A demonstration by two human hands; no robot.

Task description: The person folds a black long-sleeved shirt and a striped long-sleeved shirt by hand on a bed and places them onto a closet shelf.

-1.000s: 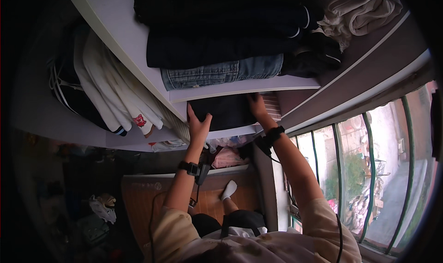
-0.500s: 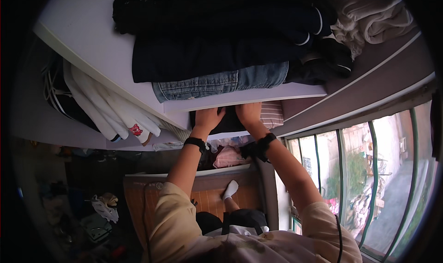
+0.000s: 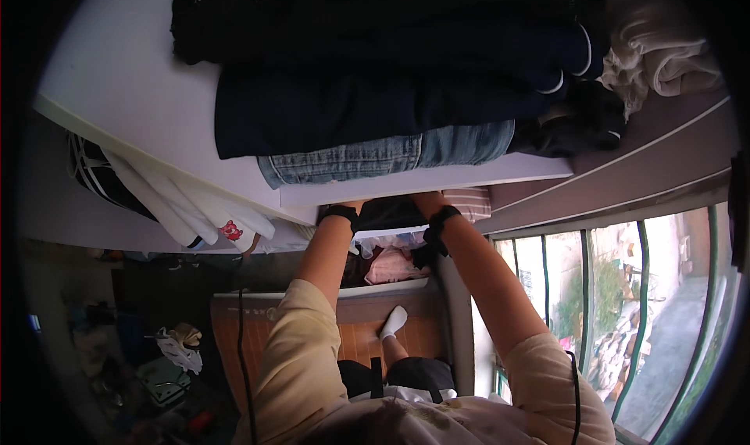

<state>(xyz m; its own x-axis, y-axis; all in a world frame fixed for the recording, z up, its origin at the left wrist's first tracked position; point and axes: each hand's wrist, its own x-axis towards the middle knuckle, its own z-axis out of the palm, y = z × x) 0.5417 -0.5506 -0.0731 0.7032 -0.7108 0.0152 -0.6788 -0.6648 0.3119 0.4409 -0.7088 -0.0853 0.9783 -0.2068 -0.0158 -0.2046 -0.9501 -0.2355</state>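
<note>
Both my arms reach into the compartment under a white shelf board (image 3: 422,181). Only the back of my left hand (image 3: 353,204) shows at the board's edge, with its fingers hidden beneath it. My right hand (image 3: 428,202) likewise goes in under the board, and its fingers are out of sight. Between the two wrists lies folded black cloth (image 3: 389,212). Pink striped folded cloth (image 3: 469,203) sits just right of my right hand. Dark bands circle both wrists.
On the shelf above are folded jeans (image 3: 351,160), dark navy clothing (image 3: 375,105) and beige cloth (image 3: 664,54). White garments (image 3: 168,191) hang out at the left. Pink cloth (image 3: 394,265) lies lower down. A barred window (image 3: 586,304) is on the right.
Both my hands have pushed further in under the shelf, so the fingers that partly showed on the black cloth are now hidden. The view has shifted slightly.
</note>
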